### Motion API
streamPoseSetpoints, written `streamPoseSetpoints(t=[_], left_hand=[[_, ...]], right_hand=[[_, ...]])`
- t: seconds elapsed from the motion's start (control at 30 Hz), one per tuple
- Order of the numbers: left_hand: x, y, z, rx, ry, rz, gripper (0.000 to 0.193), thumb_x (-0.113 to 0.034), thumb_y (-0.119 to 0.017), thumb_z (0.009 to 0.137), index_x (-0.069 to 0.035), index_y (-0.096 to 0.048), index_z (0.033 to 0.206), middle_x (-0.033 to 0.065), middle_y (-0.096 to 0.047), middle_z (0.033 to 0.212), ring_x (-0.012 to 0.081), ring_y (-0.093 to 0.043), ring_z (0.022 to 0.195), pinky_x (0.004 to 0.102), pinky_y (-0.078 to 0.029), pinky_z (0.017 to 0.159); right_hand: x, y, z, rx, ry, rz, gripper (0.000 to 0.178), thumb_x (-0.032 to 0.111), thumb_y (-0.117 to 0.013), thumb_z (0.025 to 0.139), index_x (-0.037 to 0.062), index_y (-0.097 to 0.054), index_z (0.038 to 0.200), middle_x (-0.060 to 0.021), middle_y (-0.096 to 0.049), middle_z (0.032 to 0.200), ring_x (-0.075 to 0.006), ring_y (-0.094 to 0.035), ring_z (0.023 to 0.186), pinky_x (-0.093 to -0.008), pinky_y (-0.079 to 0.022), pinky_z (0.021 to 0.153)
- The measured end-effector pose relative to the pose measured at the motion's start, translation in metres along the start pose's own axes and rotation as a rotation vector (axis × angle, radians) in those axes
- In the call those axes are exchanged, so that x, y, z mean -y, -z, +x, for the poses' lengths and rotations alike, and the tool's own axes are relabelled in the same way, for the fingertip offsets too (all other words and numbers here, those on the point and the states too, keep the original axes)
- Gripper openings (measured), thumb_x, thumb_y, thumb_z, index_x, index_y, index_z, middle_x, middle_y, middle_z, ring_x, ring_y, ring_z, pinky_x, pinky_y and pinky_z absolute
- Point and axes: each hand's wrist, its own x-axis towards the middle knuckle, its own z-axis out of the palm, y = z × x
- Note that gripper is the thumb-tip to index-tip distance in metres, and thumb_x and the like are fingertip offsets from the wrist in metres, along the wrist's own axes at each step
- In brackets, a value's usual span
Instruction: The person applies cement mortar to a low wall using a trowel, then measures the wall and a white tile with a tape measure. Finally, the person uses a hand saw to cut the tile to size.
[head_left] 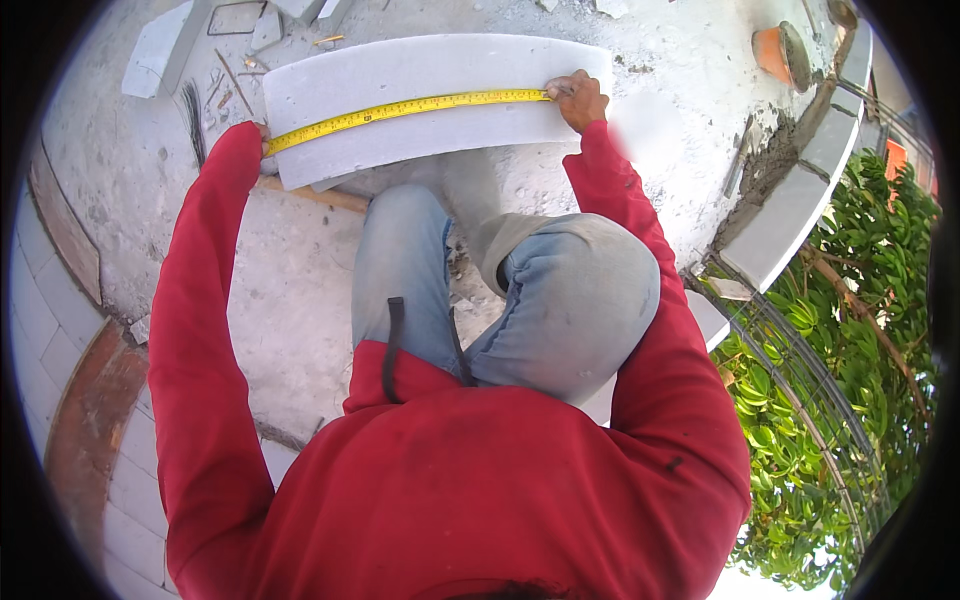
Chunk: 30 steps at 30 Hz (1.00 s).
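1. While the tape (400,108) lies stretched across the white block (440,65), its left end reaches about the block's left edge and its right end sits short of the right one.
2. The right hand (580,100) is closed, fingertips pinching the tape against the block's top; if that pinch loosened, the tape could slip and spoil the reading.
3. The left hand (264,138) is at the tape's other end, but the sleeve (235,165) hides most of it, so its grip cannot be told. A weak hold there could let that end creep off the edge.
4. The tape seems to run slightly askew, though the lens bend makes this unsure; a slanted line would likely read too long.
5. Near the block's front edge is the left knee (405,205), with a wood strip (320,194) by the near left corner. A knock from the knee could shift the block under the tape.
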Motion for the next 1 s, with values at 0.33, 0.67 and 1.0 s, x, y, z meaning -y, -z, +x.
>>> streamPoseSetpoints(t=[0.33,0.67,1.0], left_hand=[[-0.021,-0.015,-0.058,-0.028,-0.059,-0.216,0.020,-0.018,-0.063,0.088,-0.010,-0.072,0.105,0.0177,-0.069,0.109,0.0353,-0.065,0.108,0.0475,-0.051,0.095],[-0.046,-0.054,-0.127,0.310,0.046,-0.172,0.023,-0.025,-0.069,0.088,-0.006,-0.070,0.102,0.0142,-0.067,0.089,0.0282,-0.065,0.088,0.0440,-0.050,0.078],[-0.052,0.085,-0.199,0.835,-0.001,-0.875,0.050,-0.015,-0.084,0.077,-0.006,-0.062,0.122,0.0070,-0.067,0.091,0.0204,-0.066,0.079,0.0402,-0.053,0.069]], right_hand=[[-0.016,-0.016,-0.066,-0.038,-0.023,0.004,0.010,0.026,-0.078,0.085,0.0250,-0.082,0.095,-0.0030,-0.062,0.107,-0.0271,-0.055,0.111,-0.0516,-0.036,0.098],[-0.043,-0.040,-0.176,0.061,0.012,0.320,0.010,0.006,-0.072,0.087,0.0097,-0.080,0.093,-0.0067,-0.065,0.093,-0.0224,-0.064,0.087,-0.0402,-0.051,0.077],[0.056,0.097,-0.052,0.490,0.004,0.592,0.016,0.000,-0.062,0.092,-0.0128,-0.068,0.100,-0.0174,-0.069,0.081,-0.0195,-0.070,0.059,-0.0294,-0.055,0.045]])
